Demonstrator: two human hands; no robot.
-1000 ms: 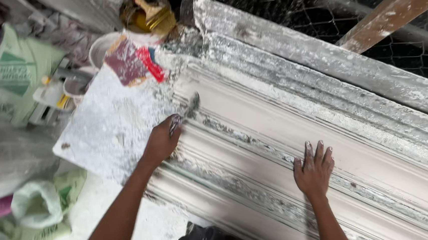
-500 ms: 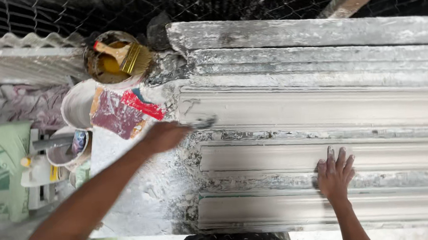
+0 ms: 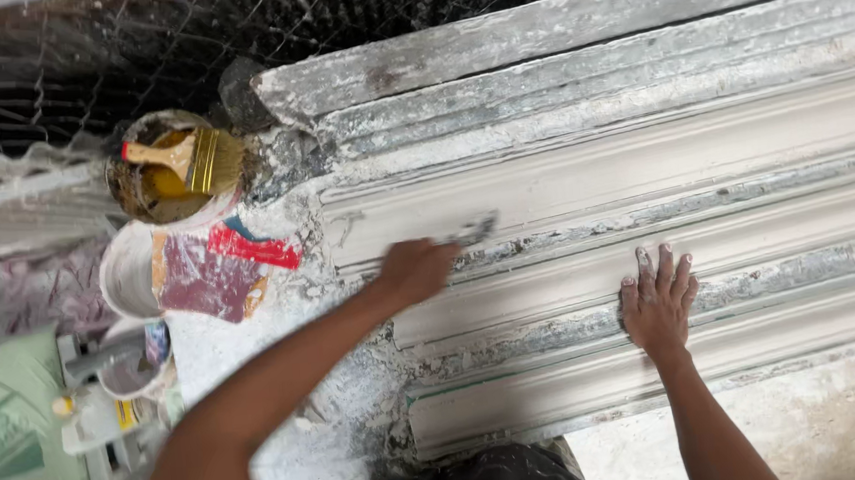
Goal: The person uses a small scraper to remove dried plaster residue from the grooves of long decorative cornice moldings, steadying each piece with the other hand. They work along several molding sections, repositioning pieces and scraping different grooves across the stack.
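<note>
A long white plaster moulding (image 3: pixel 643 165), ridged along its length, is laid across the bench (image 3: pixel 289 410), whose surface is caked with white plaster. A small scraping tool (image 3: pixel 474 231) is grasped in the clenched grip of the left hand (image 3: pixel 418 269), and its blurred blade is set against a groove near the moulding's left end. The right hand (image 3: pixel 658 299) is pressed flat on a lower ridge of the moulding, fingers spread and grip released, with nothing held. Beyond the moulding's left end, a round tin (image 3: pixel 170 168) of yellowish liquid is seen, with a paintbrush (image 3: pixel 181 157) resting across it. Just below the tin, a white bucket (image 3: pixel 129 273) is stood, and a crumpled red and maroon wrapper (image 3: pixel 211 270) is lain beside it on the bench. Further left, a green printed sack (image 3: pixel 5 440) and a white squeeze bottle (image 3: pixel 89 426) are found near the frame's edge. Wire mesh (image 3: pixel 84 63) is stretched behind the bench, and rough grey boards (image 3: pixel 553 31) are stacked along the moulding's far side.
</note>
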